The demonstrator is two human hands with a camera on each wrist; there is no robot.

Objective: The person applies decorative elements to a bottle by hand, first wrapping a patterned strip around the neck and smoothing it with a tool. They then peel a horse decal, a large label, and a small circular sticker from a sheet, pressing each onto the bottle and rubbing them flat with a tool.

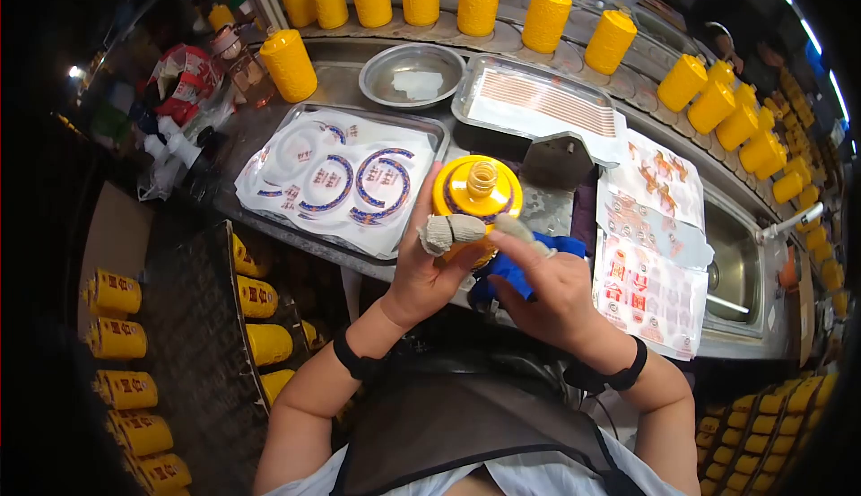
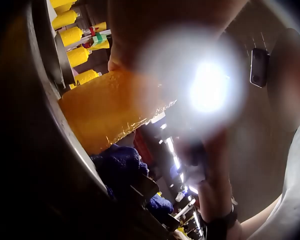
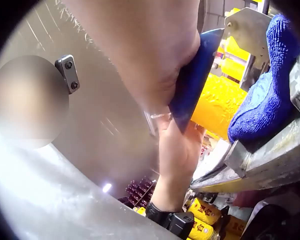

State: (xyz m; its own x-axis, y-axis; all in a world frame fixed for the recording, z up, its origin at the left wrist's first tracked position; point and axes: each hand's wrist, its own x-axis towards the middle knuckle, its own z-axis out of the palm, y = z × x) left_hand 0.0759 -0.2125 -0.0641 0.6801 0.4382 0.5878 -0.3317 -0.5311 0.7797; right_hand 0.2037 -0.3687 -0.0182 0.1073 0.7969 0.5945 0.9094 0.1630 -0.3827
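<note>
A glossy yellow bottle (image 1: 477, 193) with a ribbed, gold-toned neck and a dark patterned ring round its shoulder is held upright. My left hand (image 1: 420, 267) grips it from the left and below. Close over its near shoulder, my right hand (image 1: 556, 291) has a finger extended and slightly blurred. Pale fabric finger covers (image 1: 453, 233) show at the bottle's near side, one with a dark band. In the right wrist view, a flat blue scraper-like piece (image 3: 197, 82) is held in the right hand. Strong glare hides much of the left wrist view beside the bottle (image 2: 100, 110).
A tray of blue ring decals (image 1: 381, 182) lies left; a metal bowl (image 1: 413, 74) and a tray of striped sheets (image 1: 538, 101) sit behind. Red-printed sheets (image 1: 650, 281) lie right, before a sink (image 1: 735, 267). A blue cloth (image 3: 262, 107) rests nearby. Yellow bottles (image 1: 480, 3) line the back.
</note>
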